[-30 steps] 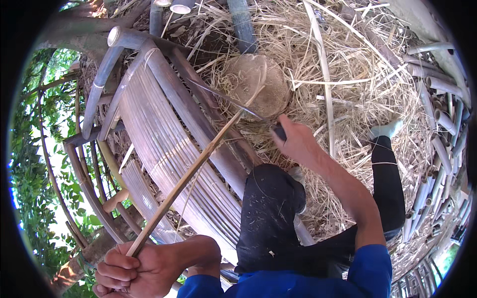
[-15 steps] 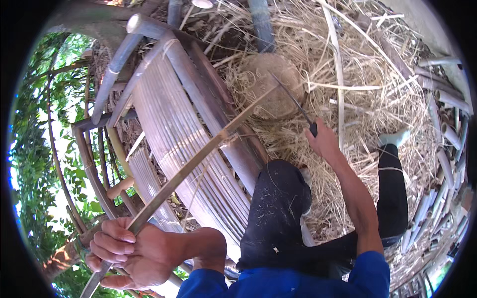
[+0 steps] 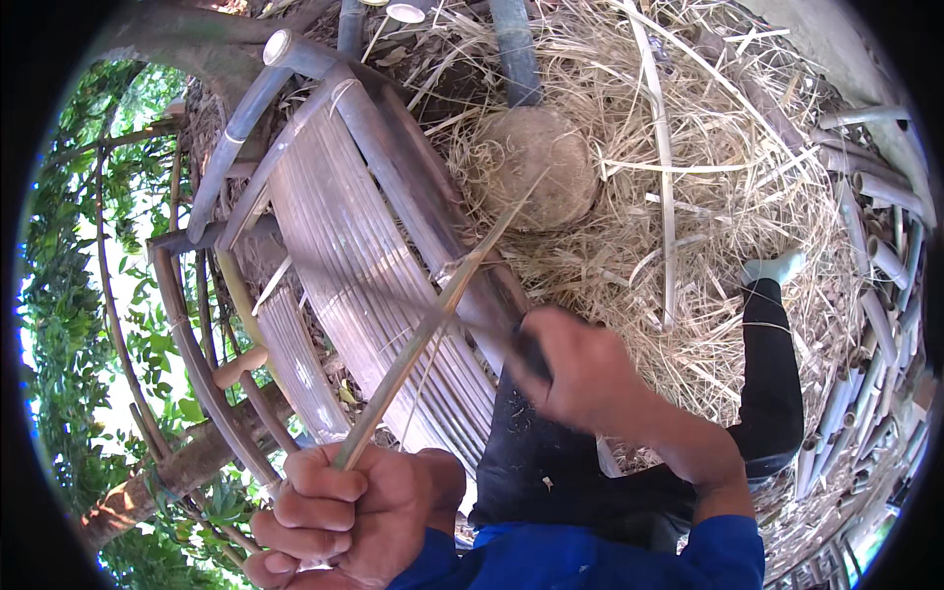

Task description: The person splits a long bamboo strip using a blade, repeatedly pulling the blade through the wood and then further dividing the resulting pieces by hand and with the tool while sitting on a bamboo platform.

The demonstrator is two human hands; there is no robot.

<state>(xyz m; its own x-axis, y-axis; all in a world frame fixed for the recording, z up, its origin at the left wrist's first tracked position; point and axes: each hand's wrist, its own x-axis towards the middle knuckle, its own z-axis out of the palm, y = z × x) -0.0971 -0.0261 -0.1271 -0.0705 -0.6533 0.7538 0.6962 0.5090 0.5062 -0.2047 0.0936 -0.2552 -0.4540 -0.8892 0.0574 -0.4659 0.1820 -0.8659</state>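
Observation:
My left hand (image 3: 329, 511) is closed around the lower end of a long, thin bamboo strip (image 3: 395, 385). The strip slants up and to the right, and its narrow far tip overlaps the round stump (image 3: 565, 192) in the view. Gripped in my right hand (image 3: 595, 379) is a knife (image 3: 533, 354) with a dark handle. Its blade is smeared by motion and points left, crossing the strip around mid-length. Whether the edge touches the strip I cannot tell. Part of the handle is hidden by my fingers.
A bamboo-slat bench (image 3: 344, 221) stands at my left, beside my bent knee. Straw-like shavings (image 3: 708, 226) cover the ground around the stump. Cut bamboo poles (image 3: 885, 261) are piled along the right edge. A bamboo railing (image 3: 187, 339) and green leaves border the far left.
My right hand has drawn the knife back toward me, from near the stump to beside my knee, its blade now swung left. My left hand has shifted right with the strip.

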